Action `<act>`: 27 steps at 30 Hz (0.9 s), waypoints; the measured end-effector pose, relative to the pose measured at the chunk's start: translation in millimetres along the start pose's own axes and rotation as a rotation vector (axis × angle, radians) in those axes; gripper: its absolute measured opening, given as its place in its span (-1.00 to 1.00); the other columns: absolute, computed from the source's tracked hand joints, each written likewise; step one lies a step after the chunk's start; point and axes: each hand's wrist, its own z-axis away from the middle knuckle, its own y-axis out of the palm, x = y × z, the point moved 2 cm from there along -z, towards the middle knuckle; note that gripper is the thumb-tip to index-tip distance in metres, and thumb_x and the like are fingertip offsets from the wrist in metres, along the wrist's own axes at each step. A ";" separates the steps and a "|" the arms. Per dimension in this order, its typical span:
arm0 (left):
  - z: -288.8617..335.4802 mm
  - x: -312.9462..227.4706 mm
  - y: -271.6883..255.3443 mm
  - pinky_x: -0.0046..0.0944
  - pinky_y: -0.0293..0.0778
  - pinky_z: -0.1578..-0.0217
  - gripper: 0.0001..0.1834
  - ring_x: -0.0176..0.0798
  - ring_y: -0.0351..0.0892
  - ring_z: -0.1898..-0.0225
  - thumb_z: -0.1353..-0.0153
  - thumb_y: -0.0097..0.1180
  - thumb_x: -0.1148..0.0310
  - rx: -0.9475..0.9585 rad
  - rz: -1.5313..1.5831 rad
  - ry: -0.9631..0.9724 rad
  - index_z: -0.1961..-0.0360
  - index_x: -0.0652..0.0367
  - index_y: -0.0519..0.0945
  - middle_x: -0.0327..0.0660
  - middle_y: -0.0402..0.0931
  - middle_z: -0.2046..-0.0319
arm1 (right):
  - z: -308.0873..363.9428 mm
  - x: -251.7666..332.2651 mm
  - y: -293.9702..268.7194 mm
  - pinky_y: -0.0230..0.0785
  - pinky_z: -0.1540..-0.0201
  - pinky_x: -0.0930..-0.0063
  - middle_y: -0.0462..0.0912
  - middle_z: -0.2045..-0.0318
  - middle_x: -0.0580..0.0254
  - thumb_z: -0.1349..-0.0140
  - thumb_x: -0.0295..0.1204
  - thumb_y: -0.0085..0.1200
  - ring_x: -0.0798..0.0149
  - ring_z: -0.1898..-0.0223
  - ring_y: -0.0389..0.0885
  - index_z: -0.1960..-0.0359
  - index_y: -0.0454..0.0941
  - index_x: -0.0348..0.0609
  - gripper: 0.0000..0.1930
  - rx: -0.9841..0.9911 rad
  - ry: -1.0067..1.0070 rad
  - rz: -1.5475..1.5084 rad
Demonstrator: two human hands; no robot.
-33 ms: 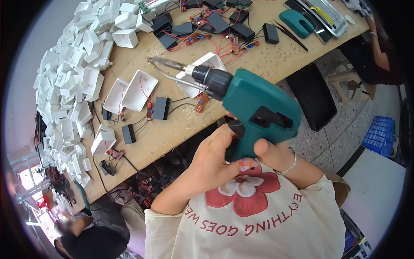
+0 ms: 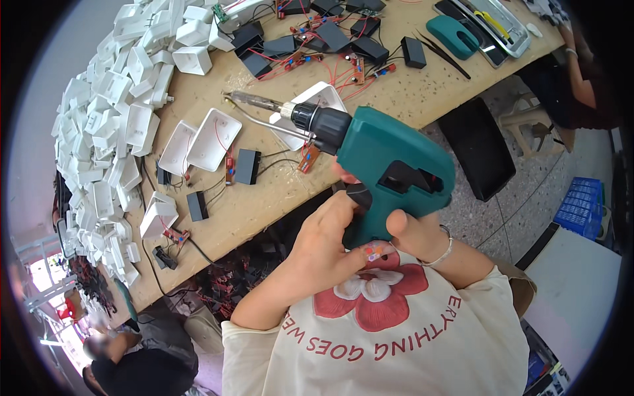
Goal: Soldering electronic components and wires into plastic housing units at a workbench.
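A green soldering gun (image 2: 389, 145) with a black collar, a metal tip and a thin feed tube is held in front of my chest, its tip pointing up and left over the table. My left hand (image 2: 323, 241) is closed around the lower handle near the black trigger. On the handle's other side, my right hand (image 2: 419, 234) grips too; its thumb shows, but most of its fingers are hidden behind the gun. Beyond the tip lie white plastic housings (image 2: 214, 140), a black box (image 2: 247, 166) and a small orange circuit board (image 2: 308, 158) with red wires.
White housings (image 2: 105, 132) are heaped along the table's left side. Black boxes with wired boards (image 2: 333, 36) cover the far part. Tweezers (image 2: 449, 59), a green case part (image 2: 452, 36) and a metal tray (image 2: 522, 43) sit far right. People (image 2: 139, 369) work nearby.
The soldering gun has shifted slightly left in my hands. Both hands keep their grip; the things on the table have not moved.
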 end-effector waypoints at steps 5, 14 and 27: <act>-6.2 -3.5 -0.8 -0.32 0.37 0.21 -0.48 -0.19 0.47 0.26 0.16 0.28 0.50 -0.059 -0.102 0.018 0.10 0.26 0.40 -0.15 0.44 0.27 | -2.1 -2.0 -7.5 0.14 -0.20 0.26 0.27 -0.15 -0.01 0.06 0.07 0.18 0.18 -0.17 0.27 -0.20 0.10 -0.30 -0.09 0.029 -0.048 -0.017; -7.4 25.1 -4.6 -0.26 0.36 0.17 -0.41 -0.13 0.42 0.18 0.19 0.27 0.51 -0.306 0.111 0.102 0.05 0.29 0.34 -0.07 0.37 0.19 | 3.1 42.9 -73.5 0.42 0.30 0.54 0.57 0.35 0.15 -0.08 -0.57 0.05 0.35 0.36 0.55 0.19 0.50 -0.39 -0.77 -0.160 -0.099 0.390; -2.0 25.5 -58.1 -0.17 0.30 0.11 -0.49 -0.01 0.38 0.17 0.33 0.23 0.51 -0.581 -0.571 0.087 0.20 0.30 0.45 -0.04 0.43 0.26 | -126.9 73.3 -139.5 0.39 0.22 0.35 0.54 0.23 0.08 -0.15 -0.45 -0.06 0.09 0.22 0.50 0.10 0.44 -0.15 -0.74 -0.470 -0.346 2.224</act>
